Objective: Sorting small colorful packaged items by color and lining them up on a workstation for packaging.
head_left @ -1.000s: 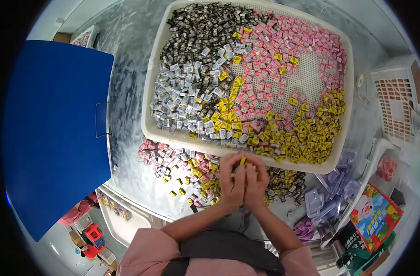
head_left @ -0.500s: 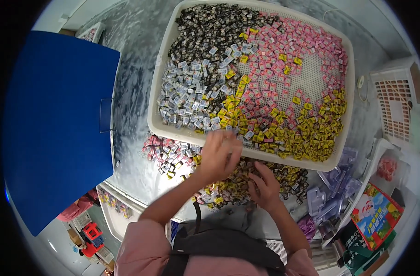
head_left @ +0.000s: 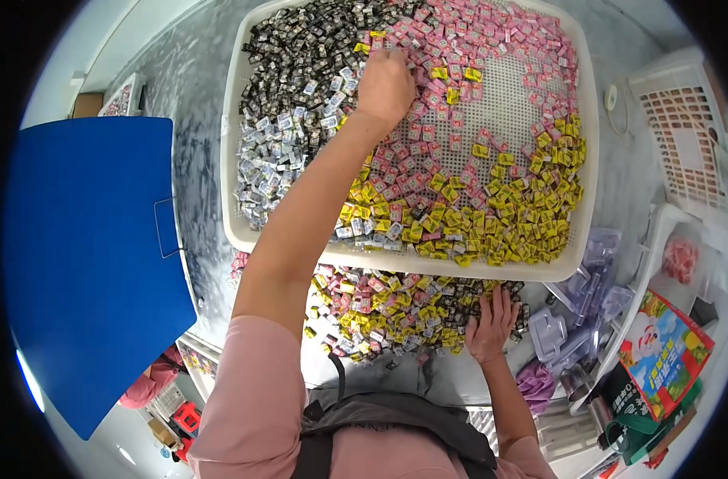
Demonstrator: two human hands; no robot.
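My left hand (head_left: 386, 89) reaches far into the big white tray (head_left: 396, 263), over the border between the black and the pink pieces. Its fingers are curled downward and closed; whatever they hold is hidden beneath them. Small wrapped pieces lie in the tray by colour: black ones (head_left: 288, 52) far left, silver-white ones (head_left: 264, 164) near left, pink ones (head_left: 451, 32) far right and yellow ones (head_left: 531, 215) near right. On the table in front, my right hand (head_left: 491, 327) rests with fingers spread on the right end of a mixed pile (head_left: 372, 311) of such pieces.
A blue panel (head_left: 92, 255) rises at the left. Clear plastic holders (head_left: 555, 331) and a purple cloth (head_left: 537, 391) lie right of the pile. Farther right are a white plastic basket (head_left: 679, 136) and a colourful printed bag (head_left: 663, 347). A grey waist bag (head_left: 388, 411) is at my front.
My left hand has moved from the tray's near rim to its far middle. My right hand has shifted right along the pile. The view has shifted, so the tray appears farther left and higher.
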